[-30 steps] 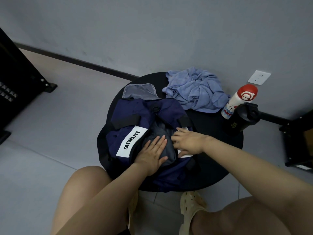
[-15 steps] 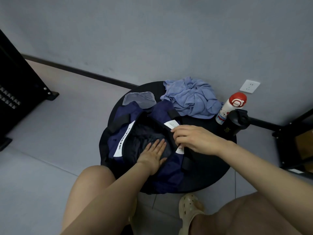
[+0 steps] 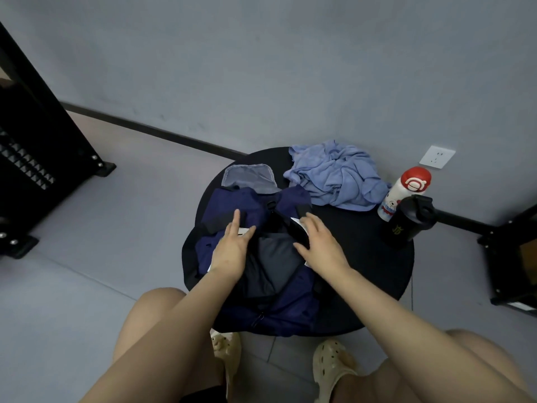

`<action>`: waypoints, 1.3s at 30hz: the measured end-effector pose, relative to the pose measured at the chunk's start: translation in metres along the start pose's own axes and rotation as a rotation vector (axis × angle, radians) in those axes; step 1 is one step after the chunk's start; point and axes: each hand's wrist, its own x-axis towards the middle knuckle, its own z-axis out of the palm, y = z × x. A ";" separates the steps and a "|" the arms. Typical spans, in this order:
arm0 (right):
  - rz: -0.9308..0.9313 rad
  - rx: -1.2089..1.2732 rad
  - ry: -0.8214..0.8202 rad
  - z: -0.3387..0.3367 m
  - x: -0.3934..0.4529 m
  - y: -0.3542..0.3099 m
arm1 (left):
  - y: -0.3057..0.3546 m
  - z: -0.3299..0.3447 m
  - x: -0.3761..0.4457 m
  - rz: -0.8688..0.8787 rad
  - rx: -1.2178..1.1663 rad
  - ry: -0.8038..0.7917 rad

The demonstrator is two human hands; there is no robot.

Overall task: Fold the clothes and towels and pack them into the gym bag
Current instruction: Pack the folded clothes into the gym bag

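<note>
A navy gym bag (image 3: 287, 312) lies open on the round black table (image 3: 369, 257). Dark grey folded clothing (image 3: 276, 257) sits inside its opening. My left hand (image 3: 232, 248) rests with straight fingers on the bag's left flap, over the white label. My right hand (image 3: 319, 242) lies on the right rim of the opening, fingers extended over the black edge and a white tag. A crumpled light blue towel (image 3: 337, 175) lies unfolded at the back of the table, apart from both hands.
A white bottle with a red cap (image 3: 404, 193) and a black shaker bottle (image 3: 406, 219) stand at the table's right edge. A grey pouch flap (image 3: 250, 178) sticks out behind the bag. Black frames stand at the left and the right. A wall socket (image 3: 436, 156) is behind.
My left hand has come out of the bag's opening and moved left onto the flap. My right hand has opened and shifted along the right rim. The grey clothing now shows.
</note>
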 end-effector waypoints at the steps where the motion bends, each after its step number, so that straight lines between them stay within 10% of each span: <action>1: 0.113 0.008 0.000 0.002 0.003 -0.005 | -0.002 0.000 0.000 -0.043 -0.062 -0.020; 5: 0.338 -0.037 0.035 0.004 0.010 -0.016 | -0.008 -0.001 0.006 -0.186 -0.209 0.013; 19: 0.105 0.298 0.489 -0.037 0.019 -0.078 | 0.010 -0.067 0.004 -0.187 -0.679 0.601; 26: 0.100 0.295 0.506 -0.046 0.028 -0.072 | -0.008 -0.076 0.012 -0.226 -0.726 0.621; 33: 0.156 0.094 0.293 -0.021 0.020 -0.046 | -0.024 -0.042 0.000 -0.129 -0.178 0.262; 36: 0.172 0.102 0.251 -0.014 0.017 -0.040 | -0.018 -0.029 -0.004 0.201 0.269 0.327; 39: 0.172 0.120 0.243 -0.011 0.017 -0.038 | -0.003 -0.010 -0.005 0.428 0.446 0.032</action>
